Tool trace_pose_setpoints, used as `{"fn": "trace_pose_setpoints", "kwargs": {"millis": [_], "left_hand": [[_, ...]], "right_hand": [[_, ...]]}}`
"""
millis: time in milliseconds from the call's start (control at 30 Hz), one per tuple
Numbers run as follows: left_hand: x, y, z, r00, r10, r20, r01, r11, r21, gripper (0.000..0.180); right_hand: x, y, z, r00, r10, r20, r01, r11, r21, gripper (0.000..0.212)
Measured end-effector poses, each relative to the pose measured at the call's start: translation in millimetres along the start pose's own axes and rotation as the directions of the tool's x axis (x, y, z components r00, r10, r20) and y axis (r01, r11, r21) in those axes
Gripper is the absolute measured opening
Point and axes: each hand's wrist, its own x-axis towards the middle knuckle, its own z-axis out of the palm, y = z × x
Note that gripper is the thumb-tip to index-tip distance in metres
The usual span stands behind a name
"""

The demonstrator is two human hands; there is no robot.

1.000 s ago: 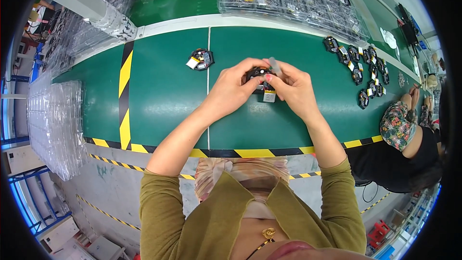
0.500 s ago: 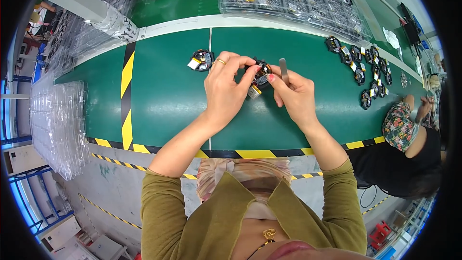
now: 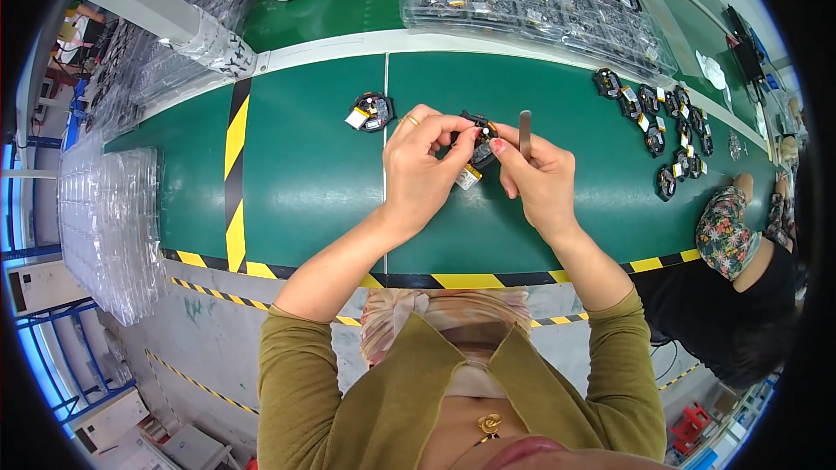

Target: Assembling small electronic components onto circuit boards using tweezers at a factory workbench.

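Over the middle of the green table, my left hand (image 3: 420, 167) pinches a round black electronic module (image 3: 483, 150) between thumb and fingertips. A small silver-and-yellow battery-like pouch (image 3: 468, 177) hangs from the module's near side. My right hand (image 3: 544, 178) is closed around a flat metal tool that looks like tweezers (image 3: 525, 130), its blunt end pointing up and away from me. The right thumb and fingertips meet the module's right side; the tool's tip is hidden there. A similar black module (image 3: 374, 111) with a white pouch lies left of my hands.
Several more modules (image 3: 655, 135) lie grouped at the right. A clear compartment tray (image 3: 535, 13) with modules stands beyond the white rail (image 3: 331, 45). Stacked clear trays (image 3: 109, 226) are at the left edge. A co-worker's patterned sleeve (image 3: 728, 231) reaches the table at the right.
My left hand has shifted slightly right, leaving more of the lying module visible. The metal tool has turned a little more upright. The co-worker's arm at the right has moved.
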Motion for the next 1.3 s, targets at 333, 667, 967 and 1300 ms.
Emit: {"fn": "trace_pose_setpoints", "kwargs": {"millis": [333,667,967,1300], "left_hand": [[0,-4,-1,0.992,0.122,-0.024,-0.119,0.989,0.089,0.013],[4,-2,-4,0.910,0.413,-0.045,-0.393,0.890,0.231,0.019],[2,-2,-2,0.905,0.418,-0.075,-0.397,0.896,0.199,0.020],[4,-1,-6,0.879,0.468,-0.089,-0.444,0.872,0.205,0.021]], "right_hand": [[0,-1,-5,0.997,-0.058,0.057,0.064,0.990,-0.122,0.016],[-5,-8,-4,0.997,-0.020,0.072,0.017,0.999,0.042,0.020],[-7,-7,-3,0.999,-0.030,0.027,0.028,0.996,0.081,0.021],[-8,-10,-4,0.993,-0.092,0.078,0.092,0.996,-0.004,0.021]]}}
